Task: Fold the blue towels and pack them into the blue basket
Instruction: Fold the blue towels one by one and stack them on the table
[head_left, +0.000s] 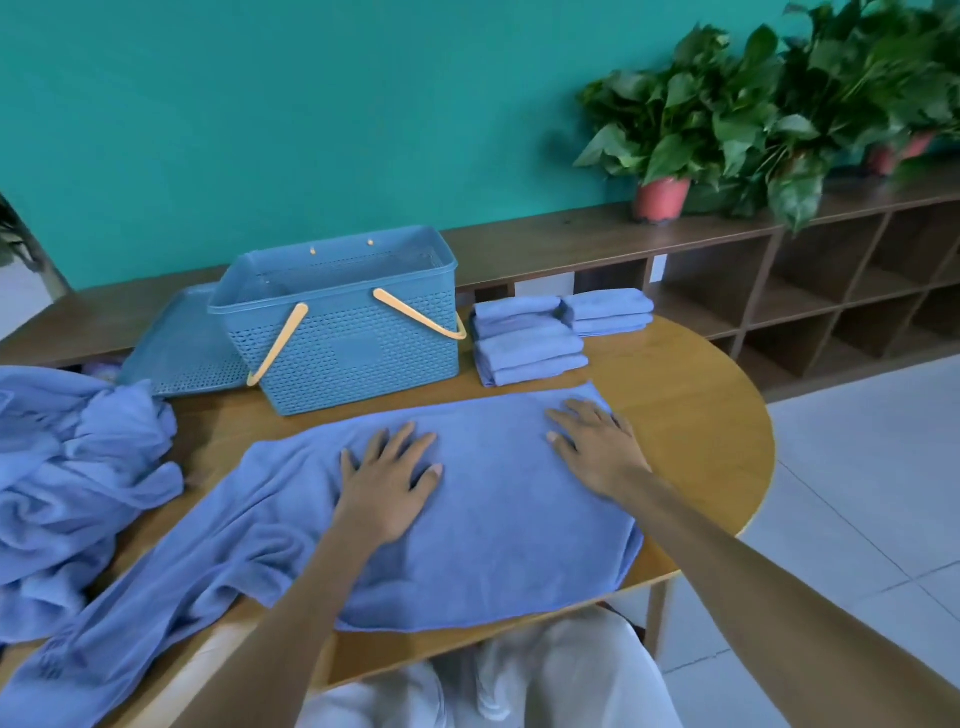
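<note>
Two flat palms, left hand (387, 480) and right hand (597, 449), press the towel (498, 525), fingers straight, gripping nothing. Left of our hands it lies bunched; folding now risks creases. The basket (337, 322) stands beyond our hands.

Both flat hands (387, 480) on spread towel (493, 535)
</note>
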